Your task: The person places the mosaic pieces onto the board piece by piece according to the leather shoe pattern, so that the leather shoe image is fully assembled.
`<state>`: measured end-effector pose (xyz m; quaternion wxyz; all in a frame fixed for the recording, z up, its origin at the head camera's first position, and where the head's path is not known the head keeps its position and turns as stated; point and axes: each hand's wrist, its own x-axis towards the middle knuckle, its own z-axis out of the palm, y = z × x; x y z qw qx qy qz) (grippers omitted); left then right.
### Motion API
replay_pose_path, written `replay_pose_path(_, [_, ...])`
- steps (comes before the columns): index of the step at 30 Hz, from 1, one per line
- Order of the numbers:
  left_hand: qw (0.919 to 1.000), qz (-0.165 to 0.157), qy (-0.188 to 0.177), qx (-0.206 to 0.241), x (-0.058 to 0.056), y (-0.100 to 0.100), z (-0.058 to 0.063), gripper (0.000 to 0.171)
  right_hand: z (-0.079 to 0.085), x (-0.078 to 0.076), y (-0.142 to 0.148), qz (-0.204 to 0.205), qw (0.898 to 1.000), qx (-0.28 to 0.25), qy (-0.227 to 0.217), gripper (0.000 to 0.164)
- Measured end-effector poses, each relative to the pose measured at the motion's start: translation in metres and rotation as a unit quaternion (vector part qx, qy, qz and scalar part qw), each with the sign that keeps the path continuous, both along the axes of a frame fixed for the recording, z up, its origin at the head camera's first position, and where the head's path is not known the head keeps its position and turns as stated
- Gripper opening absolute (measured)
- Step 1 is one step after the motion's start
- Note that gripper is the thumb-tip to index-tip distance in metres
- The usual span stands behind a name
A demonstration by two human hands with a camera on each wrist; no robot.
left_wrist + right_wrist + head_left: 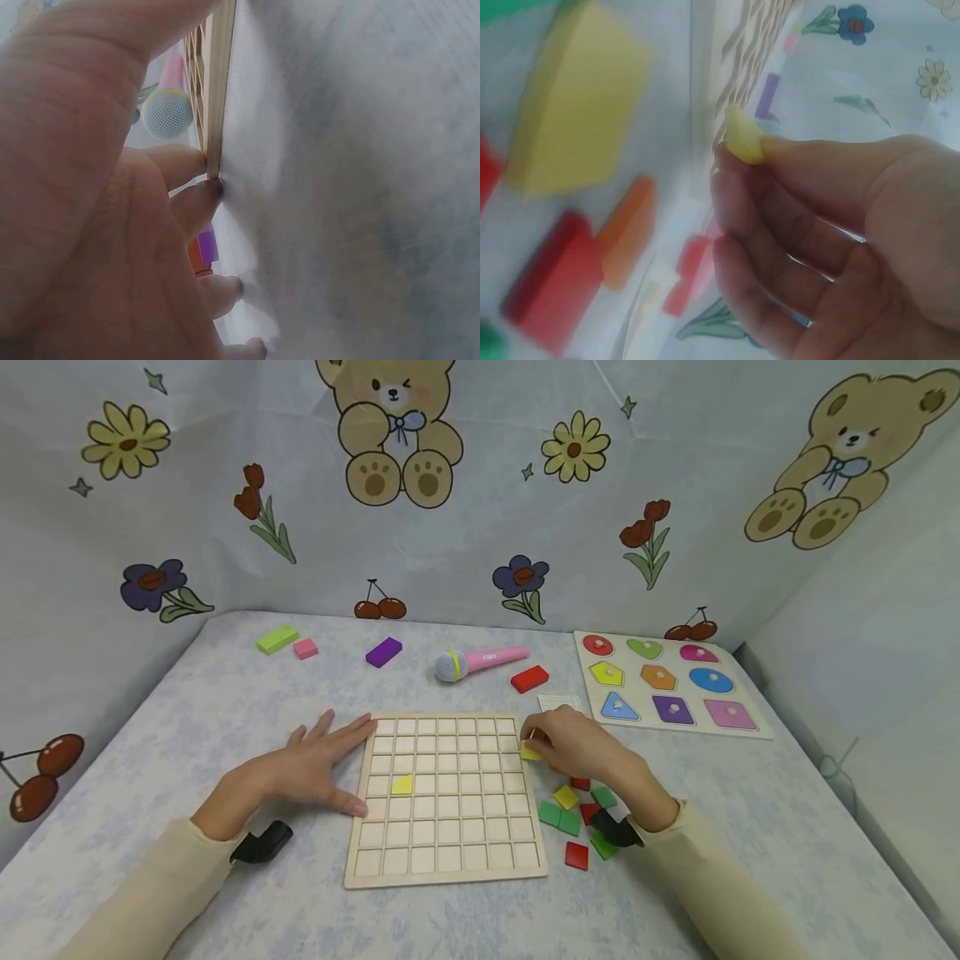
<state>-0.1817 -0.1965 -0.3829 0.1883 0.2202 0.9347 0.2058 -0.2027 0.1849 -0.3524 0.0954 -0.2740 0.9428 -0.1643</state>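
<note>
Yellow tile (744,140), pinched by right hand (579,743), near board edge (535,817)

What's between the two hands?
The head view shows the wooden grid board between the left hand and the right hand, with a yellow tile in one of its squares.

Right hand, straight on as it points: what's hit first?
Likely the right rim of the pale wooden grid board, near its far corner; the right hand, pinching a small yellow tile, might pass above, since height is unclear.
</note>
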Motion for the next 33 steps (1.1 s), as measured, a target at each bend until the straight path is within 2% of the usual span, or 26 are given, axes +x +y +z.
replay_pose_path(4, [1.0000, -0.002, 0.004, 0.000, 0.000, -0.001, 0.000, 0.124, 0.001, 0.000, -0.014, 0.013, 1.000, 0.003, 0.011, 0.010])
replay_pose_path(15, [1.0000, -0.006, 0.007, 0.003, 0.000, -0.001, 0.001, 0.124, 0.003, 0.004, -0.058, 0.047, 0.999, -0.018, -0.015, 0.016])
replay_pose_path(20, [1.0000, -0.004, 0.001, 0.001, 0.000, -0.001, 0.003, 0.124, 0.004, 0.008, -0.074, 0.059, 0.997, -0.039, -0.030, 0.008])
replay_pose_path(24, [1.0000, -0.004, -0.001, 0.001, 0.000, -0.001, 0.002, 0.124, 0.003, 0.012, -0.084, 0.066, 0.997, -0.048, -0.017, 0.003])
replay_pose_path(28, [1.0000, -0.004, -0.002, 0.002, 0.001, 0.000, 0.002, 0.124, 0.001, 0.016, -0.091, 0.061, 0.997, -0.046, -0.016, 0.003])
replay_pose_path(33, [1.0000, -0.004, -0.004, 0.000, 0.001, 0.000, 0.001, 0.124, -0.004, 0.021, -0.097, 0.033, 0.999, -0.029, -0.023, 0.004])
